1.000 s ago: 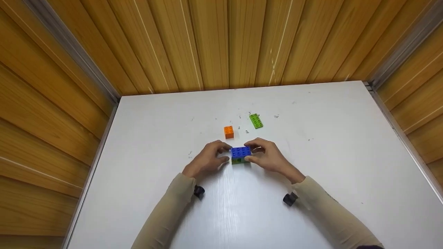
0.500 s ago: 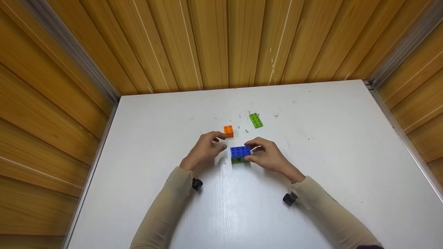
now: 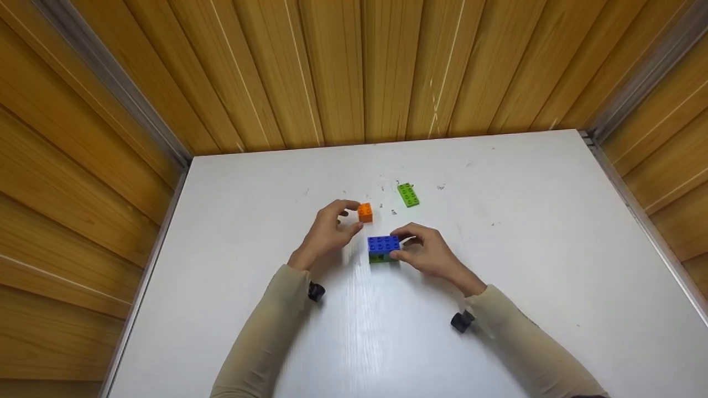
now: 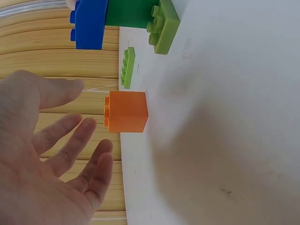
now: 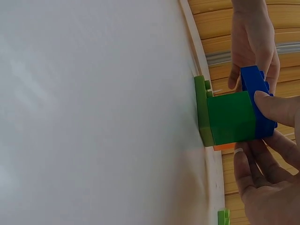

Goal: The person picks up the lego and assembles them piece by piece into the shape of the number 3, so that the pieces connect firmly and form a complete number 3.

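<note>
Head feed, just right of centre: I log a stack upright on the tabletop (image 3: 354, 348), made of a blue brick (image 3: 383, 243) on top, a green brick (image 5: 232, 118) in the middle and a light-green base (image 5: 203, 112) at the bottom. In the right wrist view, studs of the base show past the edge of the green brick.

Right grip (image 3: 430, 252): clamped on the blue brick at the stack's right end, thumb against the near face, a finger at the far side.

Orange brick (image 3: 364, 213): studs up on the tabletop, above and slightly left of the stack in the head frame.

Left grip (image 3: 325, 231): thumb and fingers apart, held just beside the orange brick on its left; I read nothing held. Contact at the fingertips I cannot tell.

Lime plate (image 3: 408, 194): flat, studs up, farther up and to the right, near the orange brick.

Outward: tan sleeves (image 3: 263, 331) on both arms, lower frame; wood-grain panels (image 3: 359, 72) across the top.
</note>
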### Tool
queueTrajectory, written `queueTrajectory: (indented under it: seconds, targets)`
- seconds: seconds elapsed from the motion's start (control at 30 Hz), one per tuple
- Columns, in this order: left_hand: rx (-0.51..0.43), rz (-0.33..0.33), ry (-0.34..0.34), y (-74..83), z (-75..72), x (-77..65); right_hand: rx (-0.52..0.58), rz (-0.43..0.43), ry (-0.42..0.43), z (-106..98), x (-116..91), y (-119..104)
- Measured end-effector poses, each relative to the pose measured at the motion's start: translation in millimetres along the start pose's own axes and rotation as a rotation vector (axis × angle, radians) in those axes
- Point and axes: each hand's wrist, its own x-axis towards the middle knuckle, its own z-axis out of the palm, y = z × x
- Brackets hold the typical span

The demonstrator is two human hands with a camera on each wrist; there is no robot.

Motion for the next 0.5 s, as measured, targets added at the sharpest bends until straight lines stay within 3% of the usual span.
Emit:
queueTrajectory:
  seconds: [0.5]
  targets:
    - [-0.008, 0.004, 0.026, -7.9, 3.1, 11.2, -0.001, 0.011, -0.001, 0.8, -0.5, 1.5]
